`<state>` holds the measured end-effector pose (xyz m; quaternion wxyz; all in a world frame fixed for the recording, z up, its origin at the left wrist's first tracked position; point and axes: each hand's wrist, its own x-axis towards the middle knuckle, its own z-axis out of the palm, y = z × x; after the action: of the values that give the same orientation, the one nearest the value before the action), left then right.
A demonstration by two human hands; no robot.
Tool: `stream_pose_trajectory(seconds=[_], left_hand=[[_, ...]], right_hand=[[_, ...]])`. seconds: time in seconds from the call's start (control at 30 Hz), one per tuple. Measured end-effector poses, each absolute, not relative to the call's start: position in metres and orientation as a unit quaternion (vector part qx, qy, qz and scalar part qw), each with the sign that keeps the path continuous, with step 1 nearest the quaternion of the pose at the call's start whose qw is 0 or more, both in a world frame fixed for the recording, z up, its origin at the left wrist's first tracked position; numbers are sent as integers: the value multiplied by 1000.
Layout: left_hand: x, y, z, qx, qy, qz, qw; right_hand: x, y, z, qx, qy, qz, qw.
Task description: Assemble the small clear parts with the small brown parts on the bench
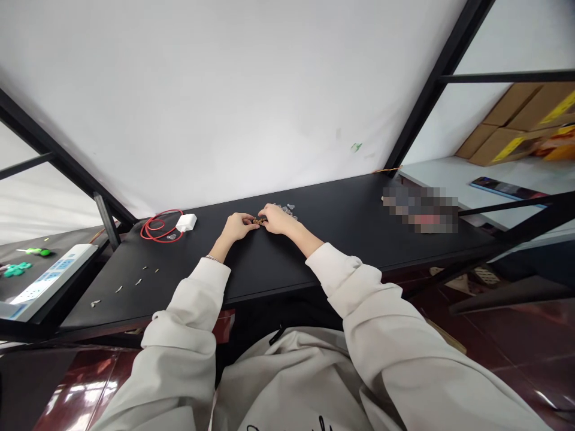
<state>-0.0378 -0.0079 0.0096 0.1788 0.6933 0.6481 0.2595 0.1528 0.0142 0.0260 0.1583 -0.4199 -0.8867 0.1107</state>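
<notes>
A small cluster of brown, bead-like pieces [259, 221] sits between my two hands, just above or on the black tabletop [265, 263]. My left hand [239, 227] is closed, its thumb and fingers pinching the cluster's left side. From the other side my right hand [275, 219] grips it with bent fingers. Whether the pieces are strung together is too small to tell. Several clear plastic bits [290, 209] lie just beyond my right hand, partly hidden by it.
On the left a white charger [186, 222] lies with a coiled red cable [155, 227]. Small pale scraps [119, 289] dot the table's left end. A power strip [51, 280] is farther left, past the black frame. A blurred-out object [422, 209] occupies the right end. A white wall rises behind.
</notes>
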Motion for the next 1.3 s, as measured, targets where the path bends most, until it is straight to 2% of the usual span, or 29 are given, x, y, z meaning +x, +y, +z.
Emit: stream_pose_trajectory(seconds=[0.27,0.5,0.93,1.3], left_hand=[[-40,-6,8,688,649,264,190],[-52,-7,12,680,641,267,237],[-47,-6,10,684,643,274,207],[-44,-4,7,705,626,282,177]], right_hand=[[143,17,30,-431,-886,134,101],[133,22,30,-419,-872,213,137],[131,23,16,-435,-828,280,216],[130,32,21,-447,-829,276,193]])
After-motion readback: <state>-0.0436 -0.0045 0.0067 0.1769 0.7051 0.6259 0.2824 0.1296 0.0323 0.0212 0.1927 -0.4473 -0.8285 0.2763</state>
